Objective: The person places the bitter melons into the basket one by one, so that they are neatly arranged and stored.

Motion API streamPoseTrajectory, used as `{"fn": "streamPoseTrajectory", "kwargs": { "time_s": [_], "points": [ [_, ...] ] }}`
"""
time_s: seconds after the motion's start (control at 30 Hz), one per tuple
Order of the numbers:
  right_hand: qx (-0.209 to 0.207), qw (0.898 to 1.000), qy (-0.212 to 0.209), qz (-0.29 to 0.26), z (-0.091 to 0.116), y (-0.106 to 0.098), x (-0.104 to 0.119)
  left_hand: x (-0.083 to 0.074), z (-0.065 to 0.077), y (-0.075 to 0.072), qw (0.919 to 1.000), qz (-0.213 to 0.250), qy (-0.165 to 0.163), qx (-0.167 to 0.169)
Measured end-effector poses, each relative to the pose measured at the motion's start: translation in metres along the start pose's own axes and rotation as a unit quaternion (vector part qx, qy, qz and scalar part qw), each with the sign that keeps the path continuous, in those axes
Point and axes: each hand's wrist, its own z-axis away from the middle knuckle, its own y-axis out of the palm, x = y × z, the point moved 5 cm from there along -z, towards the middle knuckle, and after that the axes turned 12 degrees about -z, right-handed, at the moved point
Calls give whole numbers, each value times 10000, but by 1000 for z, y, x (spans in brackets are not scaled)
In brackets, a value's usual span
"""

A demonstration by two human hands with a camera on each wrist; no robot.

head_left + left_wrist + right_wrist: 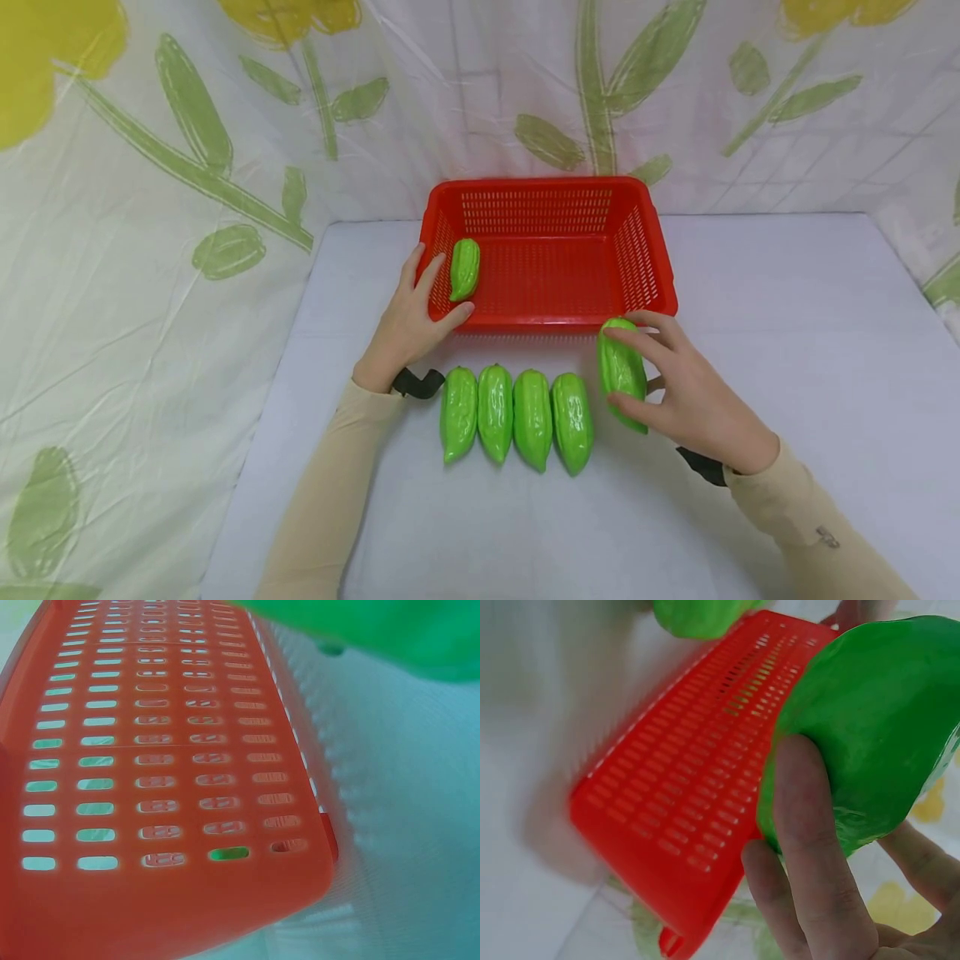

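Note:
My right hand (693, 400) holds a green ridged gourd (621, 367) between thumb and fingers, just off the front right corner of the red basket (525, 321). In the right wrist view the held gourd (870, 727) hides part of the basket's side (675, 795). My left hand (411, 325) lies at the basket's front left corner, fingers spread along the left rim and thumb at the front rim. Inside the basket, near that hand, one gourd (465, 268) lies against the left side. The left wrist view shows the slotted basket wall (165, 780) but no left fingers.
Several green gourds (532, 417) lie side by side in a row on the white tabletop (480, 533), in front of the basket. Behind the table hangs a pale cloth (465, 125) with a flower print. A blurred green shape (390, 630) crosses the left wrist view's top.

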Motion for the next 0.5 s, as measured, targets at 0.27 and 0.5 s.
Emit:
{"fn": "streamPoseTrajectory", "kwargs": {
  "time_s": [0.27, 0.5],
  "points": [
    [-61, 9999, 49, 130, -7, -10, -1, 1, 0, 0, 10000, 3, 19, -31],
    [-46, 9998, 106, 167, -11, -14, -1, 2, 0, 1, 10000, -12, 26, -18]
  ]
}}
